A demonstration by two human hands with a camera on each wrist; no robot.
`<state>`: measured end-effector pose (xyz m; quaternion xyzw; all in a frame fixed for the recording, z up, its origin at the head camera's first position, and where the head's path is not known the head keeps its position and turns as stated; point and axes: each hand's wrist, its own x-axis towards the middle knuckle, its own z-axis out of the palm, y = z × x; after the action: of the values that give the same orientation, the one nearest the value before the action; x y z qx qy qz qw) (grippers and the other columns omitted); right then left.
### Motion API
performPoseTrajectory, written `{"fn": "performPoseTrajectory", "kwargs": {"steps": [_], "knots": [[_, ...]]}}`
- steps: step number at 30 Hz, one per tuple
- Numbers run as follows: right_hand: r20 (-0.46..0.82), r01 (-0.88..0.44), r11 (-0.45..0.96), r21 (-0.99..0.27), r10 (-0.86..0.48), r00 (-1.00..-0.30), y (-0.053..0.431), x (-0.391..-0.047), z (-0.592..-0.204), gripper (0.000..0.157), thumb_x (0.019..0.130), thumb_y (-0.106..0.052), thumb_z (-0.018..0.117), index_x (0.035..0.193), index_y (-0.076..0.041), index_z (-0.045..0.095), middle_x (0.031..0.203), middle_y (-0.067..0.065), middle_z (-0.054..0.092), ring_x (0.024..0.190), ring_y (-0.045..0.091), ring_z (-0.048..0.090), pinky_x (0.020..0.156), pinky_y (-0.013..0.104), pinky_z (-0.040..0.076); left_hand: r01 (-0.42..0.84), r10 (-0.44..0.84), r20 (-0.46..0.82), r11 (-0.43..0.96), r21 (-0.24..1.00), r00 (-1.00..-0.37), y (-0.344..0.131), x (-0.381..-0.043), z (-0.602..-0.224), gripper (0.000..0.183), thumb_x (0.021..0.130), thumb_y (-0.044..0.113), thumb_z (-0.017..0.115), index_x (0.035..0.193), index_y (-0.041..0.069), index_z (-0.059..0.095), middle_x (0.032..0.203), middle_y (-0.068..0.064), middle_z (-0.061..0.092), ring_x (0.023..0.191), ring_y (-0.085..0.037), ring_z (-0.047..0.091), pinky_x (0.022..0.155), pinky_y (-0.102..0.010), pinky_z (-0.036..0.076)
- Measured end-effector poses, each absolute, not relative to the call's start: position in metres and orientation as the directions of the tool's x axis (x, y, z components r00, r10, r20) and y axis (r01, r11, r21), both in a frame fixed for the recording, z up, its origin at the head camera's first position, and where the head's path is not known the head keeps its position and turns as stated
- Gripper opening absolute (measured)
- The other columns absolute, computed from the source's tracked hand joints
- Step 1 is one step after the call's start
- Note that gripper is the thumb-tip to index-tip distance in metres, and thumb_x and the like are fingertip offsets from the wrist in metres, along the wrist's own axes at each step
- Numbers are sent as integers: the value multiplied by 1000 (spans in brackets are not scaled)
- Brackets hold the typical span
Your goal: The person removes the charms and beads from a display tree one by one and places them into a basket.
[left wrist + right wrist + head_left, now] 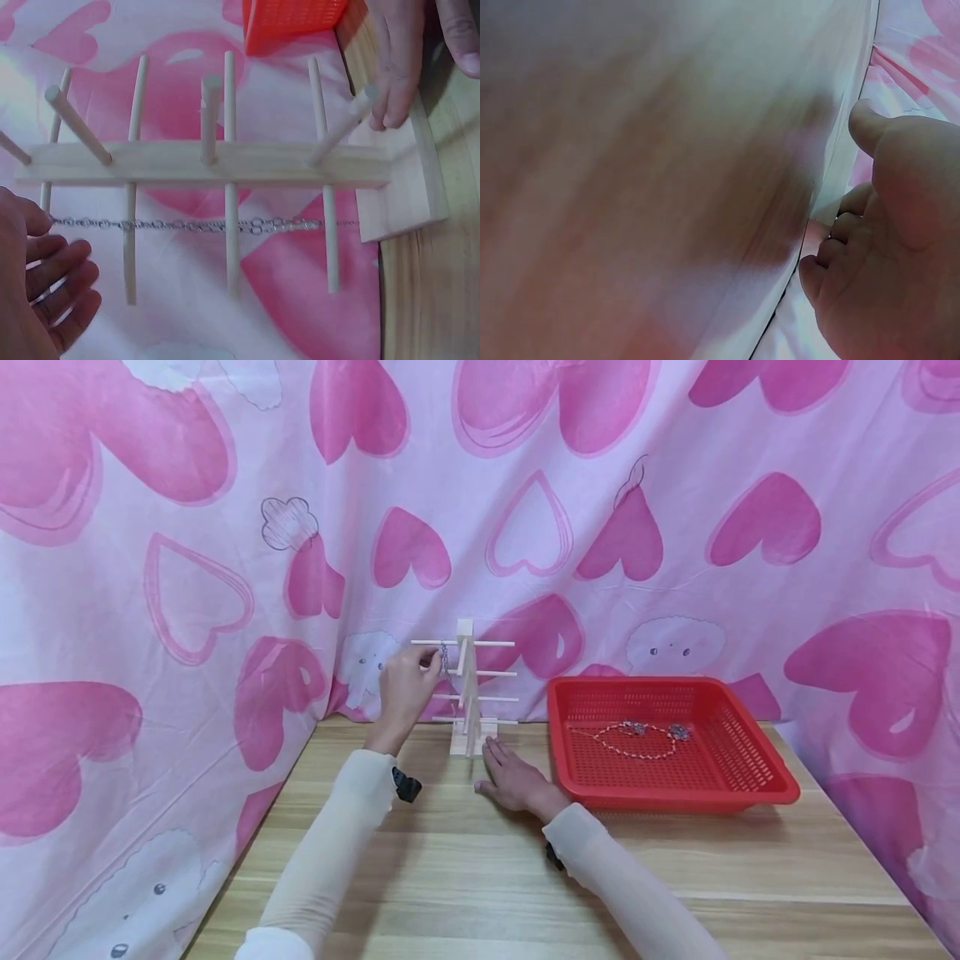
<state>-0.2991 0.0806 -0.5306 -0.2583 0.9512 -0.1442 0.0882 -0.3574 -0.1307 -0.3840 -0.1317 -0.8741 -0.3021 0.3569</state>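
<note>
A pale wooden peg rack point(468, 693) stands upright on the table, with thin rods sticking out of its post. At its top left rod, my left hand point(408, 687) pinches the upper end of a silver chain necklace point(187, 224) between thumb and forefinger, while the other fingers are loosely spread. From there the chain hangs down past the lower rods toward the rack's base point(405, 172). My right hand point(517, 779) lies with fingers extended, fingertips at the right side of that base. The right wrist view shows its palm and fingers point(845, 227) close up.
Right of the rack sits a red plastic basket point(675, 797). Inside it lie a beaded necklace point(637, 755) and silvery jewellery point(679, 732). A pink heart-print curtain point(525, 510) hangs behind and beside the wooden table point(465, 877).
</note>
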Motion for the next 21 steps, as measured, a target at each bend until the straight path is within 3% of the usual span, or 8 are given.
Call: {"fn": "performPoseTrajectory", "kwargs": {"steps": [8, 21], "knots": [[-92, -487, 823, -291, -531, -842, 81, -300, -530, 82, 110, -48, 53, 169, 1, 22, 179, 18, 16, 168, 34, 13, 136, 44, 24, 405, -28, 672, 778, 480, -740, -117, -358, -382, 23, 101, 25, 73, 110, 5, 83, 101, -13, 83, 92, -30, 79, 80, -46, 63], [-115, -486, 825, -289, -534, -838, 82, -300, -527, 83, 110, -49, 52, 170, -1, 20, 180, 17, 13, 168, 33, 12, 136, 44, 23, 384, -124, 681, 747, 543, -722, -113, -361, -385, 21, 102, 18, 67, 97, 1, 79, 87, -15, 80, 77, -32, 76, 70, -47, 63]]}}
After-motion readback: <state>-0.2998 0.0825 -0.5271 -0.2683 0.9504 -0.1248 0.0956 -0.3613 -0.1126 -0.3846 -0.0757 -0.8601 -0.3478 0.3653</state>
